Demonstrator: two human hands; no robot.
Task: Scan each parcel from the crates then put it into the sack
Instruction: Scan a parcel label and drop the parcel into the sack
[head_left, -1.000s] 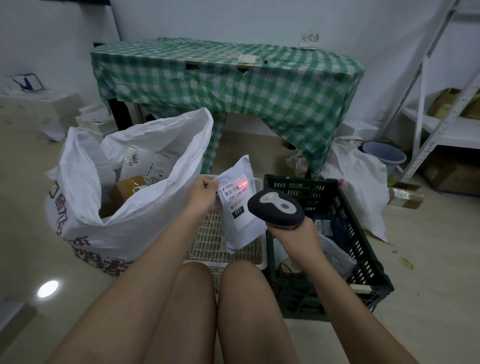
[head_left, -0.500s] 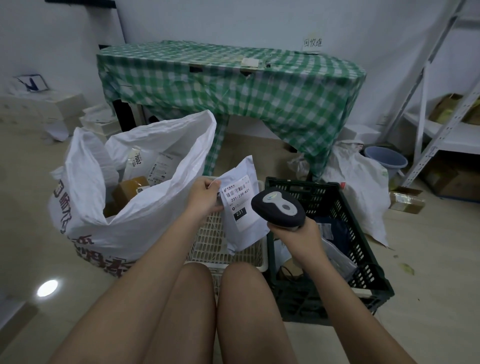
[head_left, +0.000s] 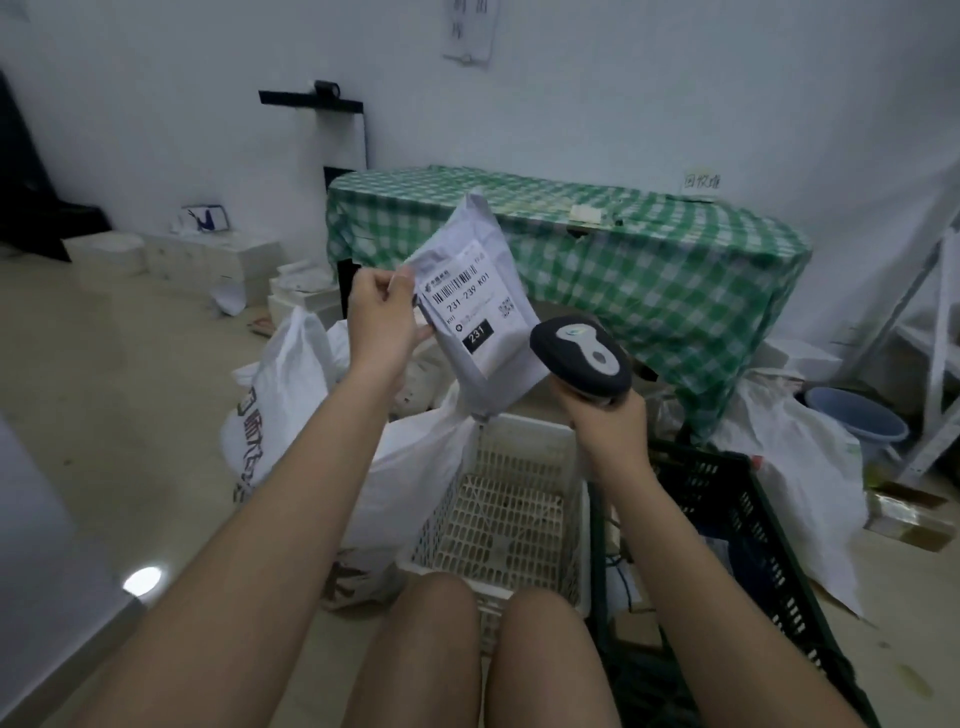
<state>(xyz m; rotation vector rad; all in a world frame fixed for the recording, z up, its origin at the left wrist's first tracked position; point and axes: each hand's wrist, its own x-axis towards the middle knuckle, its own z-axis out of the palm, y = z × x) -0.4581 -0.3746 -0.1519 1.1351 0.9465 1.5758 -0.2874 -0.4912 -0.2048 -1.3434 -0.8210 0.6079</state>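
— White walls and a pale floor are seen behind everything, and a green-checked cloth (head_left: 623, 270) is draped over a table at the back. What is held up in front of it?

— A grey parcel (head_left: 483, 312) is pinched at its upper left edge by the left hand (head_left: 382, 317), fingers closed on the wrapper. Its label is turned toward the camera, and its long axis is tilted, top leaning away to the right, bottom corner hanging just above the white crate (head_left: 509, 499).

— And the right hand?

— The right hand (head_left: 608, 421) is wrapped around the grip of a dark scanner (head_left: 579, 358), whose head is raised just beside the parcel's lower right edge. No red beam is seen on the label, so whether a scan is under way cannot be told.

— Where is the sack placed relative to the parcel?

— The white sack (head_left: 291, 395) is stood on the floor below and to the left, its mouth directly beneath the left forearm. The white crate appears emptied; the dark crate (head_left: 737, 519) to the right has contents that cannot be made out.

— Which hand is nearer the drop?

— The left one, by judgement. A short lowering leftward and downward is all that seems to be called for, with the parcel's hanging end led into the opening first.
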